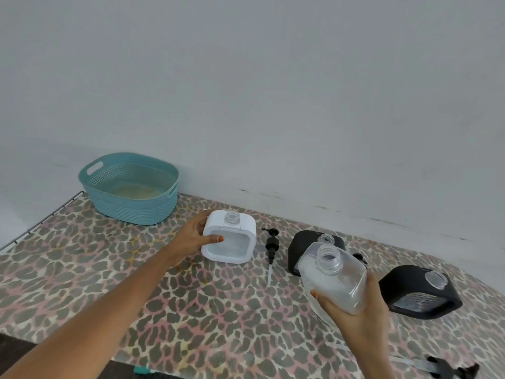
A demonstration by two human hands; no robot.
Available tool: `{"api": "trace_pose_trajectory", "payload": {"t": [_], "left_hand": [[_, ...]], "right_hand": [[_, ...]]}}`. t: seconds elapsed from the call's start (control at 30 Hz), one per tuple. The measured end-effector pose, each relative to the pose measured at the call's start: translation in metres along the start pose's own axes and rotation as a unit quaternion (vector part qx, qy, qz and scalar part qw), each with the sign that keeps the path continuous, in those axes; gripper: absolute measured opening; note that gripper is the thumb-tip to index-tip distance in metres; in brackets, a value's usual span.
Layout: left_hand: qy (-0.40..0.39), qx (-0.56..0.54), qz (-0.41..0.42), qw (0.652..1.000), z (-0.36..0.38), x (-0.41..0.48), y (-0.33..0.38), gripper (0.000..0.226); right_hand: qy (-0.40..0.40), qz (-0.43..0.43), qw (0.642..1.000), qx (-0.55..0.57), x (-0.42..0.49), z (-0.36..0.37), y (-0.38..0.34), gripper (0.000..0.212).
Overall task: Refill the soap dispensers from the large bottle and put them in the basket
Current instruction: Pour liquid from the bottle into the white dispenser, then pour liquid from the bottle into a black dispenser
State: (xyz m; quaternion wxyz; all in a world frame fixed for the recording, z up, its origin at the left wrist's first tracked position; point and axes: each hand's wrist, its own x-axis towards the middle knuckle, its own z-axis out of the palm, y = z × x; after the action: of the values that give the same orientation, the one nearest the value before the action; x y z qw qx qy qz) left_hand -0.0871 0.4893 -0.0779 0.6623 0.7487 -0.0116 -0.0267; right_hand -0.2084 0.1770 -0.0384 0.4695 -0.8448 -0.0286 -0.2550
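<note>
at the far left of the table, on the leopard-print cloth (191, 310), the teal basket (131, 212) stood close to the pale wall (246, 77). just right of it and a little nearer, our left hand (195, 236) gripped the white soap dispenser (247, 228) by its left side, with the thumb curled over the near edge of its frame. the dispenser stood on the cloth with its clear threaded neck uncapped. a black pump head (271, 246) lay on the cloth just right of it, touching neither hand, its thin tube pointing toward us. our right hand (355, 318) held the large clear bottle (336, 280) from below, fingers curled round its lower body. the bottle was tilted, its neck open, and whitish liquid showed inside. behind the bottle a black soap dispenser (300, 242) stood uncapped and partly hidden, so we could not tell whether the two touched. another black dispenser (420, 291) sat further right, near our right hand, leaning, its neck open too. at the near right edge a second pump (448, 366) lay on the cloth, blurred.
</note>
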Motion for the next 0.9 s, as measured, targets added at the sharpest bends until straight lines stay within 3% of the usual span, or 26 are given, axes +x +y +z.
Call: {"api": "trace_pose_trajectory", "payload": {"t": [0.37, 0.67, 0.9], "left_hand": [[-0.027, 0.009, 0.013, 0.999, -0.004, 0.006, -0.006, 0.061], [-0.002, 0.068, 0.047, 0.997, -0.001, -0.002, 0.016, 0.076], [0.057, 0.094, 0.135, 0.985, 0.012, -0.011, 0.057, 0.054]], "right_hand": [[0.004, 0.022, 1.000, 0.018, -0.001, 0.004, 0.004, 0.073], [0.017, 0.036, 0.999, 0.021, -0.007, -0.010, 0.001, 0.071], [0.029, 0.042, 0.998, 0.027, -0.017, -0.031, -0.006, 0.070]]}}
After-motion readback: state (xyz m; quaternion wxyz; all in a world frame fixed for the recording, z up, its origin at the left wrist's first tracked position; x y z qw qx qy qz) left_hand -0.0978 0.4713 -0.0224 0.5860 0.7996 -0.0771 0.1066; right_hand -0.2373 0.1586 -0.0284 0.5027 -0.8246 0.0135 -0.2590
